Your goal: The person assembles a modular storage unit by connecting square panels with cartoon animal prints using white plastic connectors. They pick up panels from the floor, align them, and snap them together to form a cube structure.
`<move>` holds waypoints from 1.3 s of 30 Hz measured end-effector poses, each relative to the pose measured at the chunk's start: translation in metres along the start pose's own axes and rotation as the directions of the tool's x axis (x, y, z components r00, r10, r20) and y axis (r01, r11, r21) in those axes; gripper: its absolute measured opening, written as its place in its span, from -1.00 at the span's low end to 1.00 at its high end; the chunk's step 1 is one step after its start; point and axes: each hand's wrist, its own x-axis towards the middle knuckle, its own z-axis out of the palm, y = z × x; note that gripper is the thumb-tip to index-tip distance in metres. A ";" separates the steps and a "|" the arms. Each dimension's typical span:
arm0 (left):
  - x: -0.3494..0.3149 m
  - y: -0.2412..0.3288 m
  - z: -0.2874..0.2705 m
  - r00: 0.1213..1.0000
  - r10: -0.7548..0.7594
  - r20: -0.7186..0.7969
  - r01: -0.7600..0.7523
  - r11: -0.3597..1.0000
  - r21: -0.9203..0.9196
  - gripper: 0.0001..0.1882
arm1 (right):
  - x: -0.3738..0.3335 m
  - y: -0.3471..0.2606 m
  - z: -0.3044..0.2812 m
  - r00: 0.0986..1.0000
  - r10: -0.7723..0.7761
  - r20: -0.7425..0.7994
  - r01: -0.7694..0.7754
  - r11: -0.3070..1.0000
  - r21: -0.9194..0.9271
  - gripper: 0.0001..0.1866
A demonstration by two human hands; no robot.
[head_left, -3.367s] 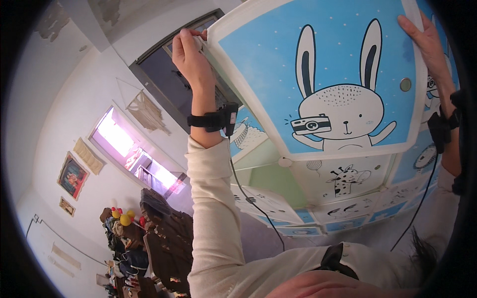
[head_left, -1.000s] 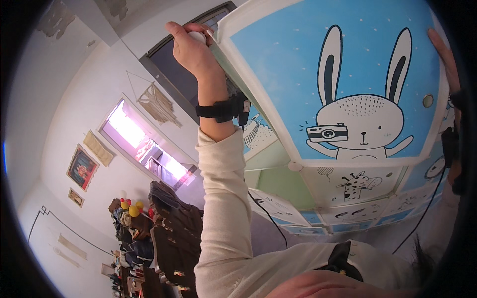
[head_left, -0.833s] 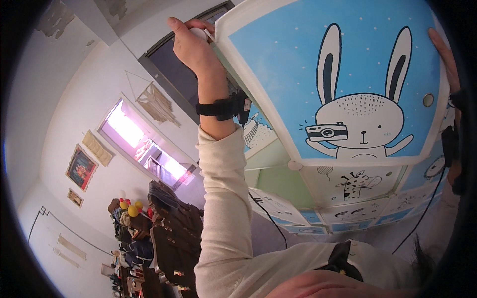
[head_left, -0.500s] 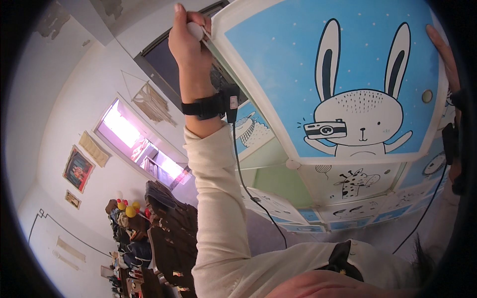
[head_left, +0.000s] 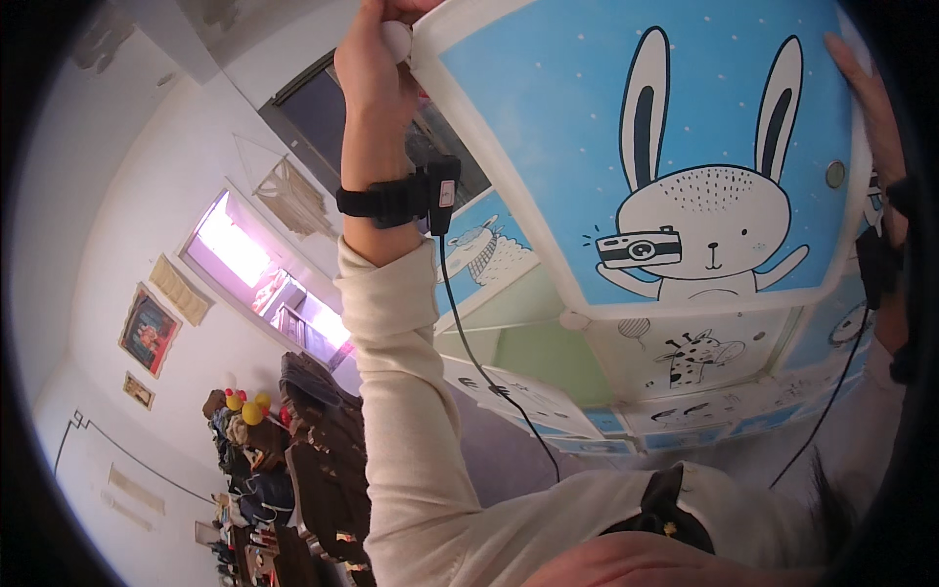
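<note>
Up in front of me is a plastic storage cabinet with a blue panel, printed with a white rabbit holding a camera. My left hand is closed at the panel's upper left corner, around a white round connector; its fingertips are cut off by the top edge. Along the panel's right edge lies my right hand, with a digit on the front side and the other fingers hidden. Below the panel, a giraffe panel and a pale green interior show.
More printed panels make up the cabinet's lower and left parts. A black cable hangs from my left wrist strap, another from the right. Dark wooden chairs and a cluttered table stand at the left.
My left hand and forearm have moved slightly up and left, taking the fingertips out of view. The rabbit panel has shifted a little up, and my right hand has moved slightly left with it.
</note>
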 end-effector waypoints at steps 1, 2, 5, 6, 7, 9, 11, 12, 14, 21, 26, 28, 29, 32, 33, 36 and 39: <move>0.001 0.000 0.001 1.000 -0.004 -0.017 0.004 1.000 0.009 -0.48 | 0.000 0.012 -0.002 1.000 -0.007 -0.008 0.007 1.000 -0.026 -0.43; 0.001 -0.001 0.002 0.999 -0.012 -0.032 0.012 1.000 0.020 -0.49 | 0.002 0.022 -0.002 1.000 -0.007 -0.017 0.006 0.998 -0.056 -0.41; 0.004 -0.001 0.002 1.000 -0.022 -0.015 0.023 0.999 0.037 -0.54 | 0.003 0.036 -0.004 0.999 0.017 0.036 -0.012 0.991 -0.136 -0.42; 0.003 -0.002 0.001 0.996 -0.022 -0.089 0.036 0.987 0.159 -0.55 | 0.003 0.035 -0.003 0.996 0.031 0.088 -0.016 0.985 -0.171 -0.46; 0.004 -0.003 0.001 0.989 -0.057 -0.139 0.075 0.989 0.128 -0.56 | 0.003 0.033 -0.002 0.987 0.045 0.155 -0.014 0.980 -0.196 -0.51; 0.005 -0.004 0.001 0.994 -0.041 -0.097 0.046 0.997 0.056 -0.55 | 0.008 0.029 0.012 0.998 -0.063 0.002 0.063 0.984 -0.165 -0.57; 0.003 -0.003 0.002 0.992 0.006 -0.130 0.002 0.998 0.061 -0.53 | 0.009 0.019 0.019 0.966 -0.089 -0.241 0.049 0.985 -0.167 -0.60; -0.001 -0.004 0.004 0.986 0.053 -0.159 -0.050 0.998 0.023 -0.53 | 0.008 0.013 0.018 0.973 -0.089 -0.213 0.098 0.995 0.035 -0.61; -0.008 -0.007 0.008 0.958 0.135 -0.251 -0.144 0.989 -0.021 -0.54 | 0.003 0.004 0.020 0.962 0.015 -0.274 0.022 0.991 0.133 -0.62; -0.012 -0.019 0.006 0.890 0.186 -0.417 -0.164 0.983 0.088 -0.58 | 0.003 -0.002 0.037 0.949 0.058 -0.311 -0.089 0.992 -0.084 -0.72; -0.005 -0.017 0.007 0.901 0.144 -0.410 -0.115 0.989 0.095 -0.59 | 0.002 -0.006 0.037 0.937 -0.058 -0.345 0.024 0.994 -0.104 -0.75; -0.004 -0.015 0.009 0.899 0.134 -0.417 -0.107 0.990 0.089 -0.59 | 0.002 -0.007 0.037 0.945 0.012 -0.327 -0.016 1.000 -0.009 -0.74; -0.005 -0.015 0.010 0.898 0.173 -0.404 -0.126 0.982 0.140 -0.59 | 0.002 -0.007 0.038 0.935 -0.052 -0.351 0.044 0.999 -0.031 -0.73; -0.009 -0.015 0.010 0.908 0.194 -0.372 -0.131 0.973 0.190 -0.60 | 0.007 -0.001 0.041 0.897 -0.186 -0.400 0.178 0.982 -0.058 -0.72; -0.011 -0.016 0.009 0.920 0.182 -0.346 -0.127 0.976 0.177 -0.60 | 0.005 0.002 0.040 0.887 -0.197 -0.417 0.197 0.979 -0.044 -0.72; -0.019 -0.023 -0.001 0.930 0.317 -0.184 -0.271 0.933 0.237 -0.61 | -0.018 0.013 0.028 0.890 -0.166 -0.425 0.138 0.986 -0.096 -0.70; -0.037 -0.030 -0.025 0.940 0.245 -0.236 -0.228 0.969 0.098 -0.59 | -0.078 0.022 0.004 0.923 -0.085 -0.376 0.037 0.990 -0.134 -0.67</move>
